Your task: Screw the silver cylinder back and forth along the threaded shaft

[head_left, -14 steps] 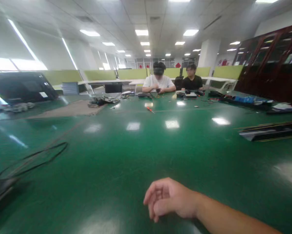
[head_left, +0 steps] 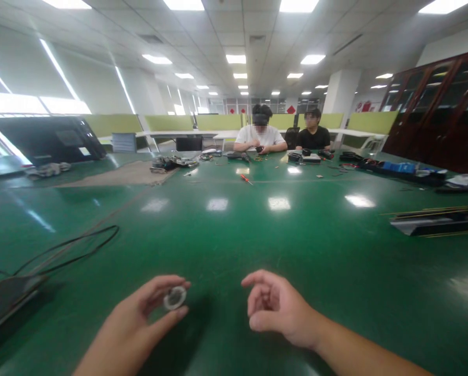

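Note:
My left hand (head_left: pixel 140 316) is at the lower left of the head view, above the green table (head_left: pixel 202 245). Between its thumb and fingers it grips a small round part (head_left: pixel 175 298) with a pale rim and a dark grey centre; its exact kind does not show. To the right, my right hand (head_left: pixel 275 308) hovers over the table with its fingers loosely curled and apart. Nothing is in it, and a gap separates it from the round part.
A dark flat device (head_left: pixel 10 300) with a black cable (head_left: pixel 85 257) lies at left. Farther off is an orange screwdriver (head_left: pixel 246 179). Dark metal channels (head_left: pixel 437 220) lie at right. Two people (head_left: pixel 260 130) sit at the far edge among electronic parts (head_left: pixel 173 163).
My left hand has come into view holding the round part. My right hand has shifted slightly right and up, its index finger more extended. The view has tilted a little.

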Demonstrator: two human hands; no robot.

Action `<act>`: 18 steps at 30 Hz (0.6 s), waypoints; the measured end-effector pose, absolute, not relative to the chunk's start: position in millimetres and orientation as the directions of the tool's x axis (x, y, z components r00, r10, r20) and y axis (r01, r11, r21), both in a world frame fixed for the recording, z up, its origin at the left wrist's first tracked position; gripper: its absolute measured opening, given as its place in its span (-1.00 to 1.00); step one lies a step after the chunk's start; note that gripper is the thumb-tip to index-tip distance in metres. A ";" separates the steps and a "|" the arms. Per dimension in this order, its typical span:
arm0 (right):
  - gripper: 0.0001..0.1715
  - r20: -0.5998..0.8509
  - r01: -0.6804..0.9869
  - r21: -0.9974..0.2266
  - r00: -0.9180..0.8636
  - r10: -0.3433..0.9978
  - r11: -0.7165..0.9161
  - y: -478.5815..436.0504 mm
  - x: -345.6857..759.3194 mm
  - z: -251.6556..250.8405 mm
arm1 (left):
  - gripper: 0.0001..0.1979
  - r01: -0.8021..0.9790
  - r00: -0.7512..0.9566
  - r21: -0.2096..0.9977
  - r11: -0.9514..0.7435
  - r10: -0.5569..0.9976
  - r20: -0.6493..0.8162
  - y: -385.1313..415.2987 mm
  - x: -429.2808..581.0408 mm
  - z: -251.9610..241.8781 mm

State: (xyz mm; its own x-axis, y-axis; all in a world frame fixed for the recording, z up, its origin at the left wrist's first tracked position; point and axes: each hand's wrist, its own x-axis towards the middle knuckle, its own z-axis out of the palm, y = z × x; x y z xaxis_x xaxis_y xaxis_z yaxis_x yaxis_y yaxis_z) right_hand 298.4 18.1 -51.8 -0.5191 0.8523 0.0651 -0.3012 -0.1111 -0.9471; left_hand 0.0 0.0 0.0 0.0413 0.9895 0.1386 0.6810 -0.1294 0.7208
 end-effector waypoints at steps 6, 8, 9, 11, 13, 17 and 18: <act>-0.23 0.110 -0.092 -0.991 -0.166 0.980 0.096 31.1 301.7 -60.5 | -0.71 0.514 0.345 0.820 -0.252 0.936 0.072 42.6 100.8 10.0; -0.14 0.107 0.023 -0.994 -0.137 0.985 0.111 30.9 301.6 -63.0 | -0.71 0.489 0.386 0.834 -0.258 0.921 0.058 47.9 107.8 2.2; -0.11 0.123 0.079 -0.988 -0.138 0.983 0.135 29.8 301.5 -63.2 | -0.71 0.479 0.415 0.837 -0.265 0.908 0.049 49.3 107.2 -3.2; -0.08 0.160 0.170 -0.968 -0.160 0.974 0.187 26.4 301.1 -61.7 | -0.71 0.468 0.487 0.833 -0.295 0.872 0.036 50.7 102.3 -14.7; -0.11 0.178 0.232 -0.948 -0.177 0.968 0.217 23.2 300.5 -59.2 | -0.71 0.460 0.543 0.826 -0.325 0.839 0.027 50.6 96.9 -24.0; -0.20 0.192 0.283 -0.929 -0.182 0.964 0.239 19.9 298.6 -56.9 | -0.60 0.446 0.504 0.851 -0.278 0.863 0.018 48.8 94.7 -31.2; -0.23 0.197 0.291 -0.925 -0.186 0.963 0.246 19.4 298.1 -56.9 | -0.57 0.431 0.489 0.865 -0.256 0.872 0.015 48.3 95.7 -31.0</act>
State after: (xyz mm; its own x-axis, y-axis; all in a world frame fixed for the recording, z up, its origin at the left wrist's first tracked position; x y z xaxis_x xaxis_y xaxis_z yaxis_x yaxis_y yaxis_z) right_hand 298.1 19.4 -56.9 -0.1858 0.9626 0.1971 0.2911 0.2456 -0.9246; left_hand 95.7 48.3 -31.0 0.4889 0.8722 0.0149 0.4312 -0.2565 0.8650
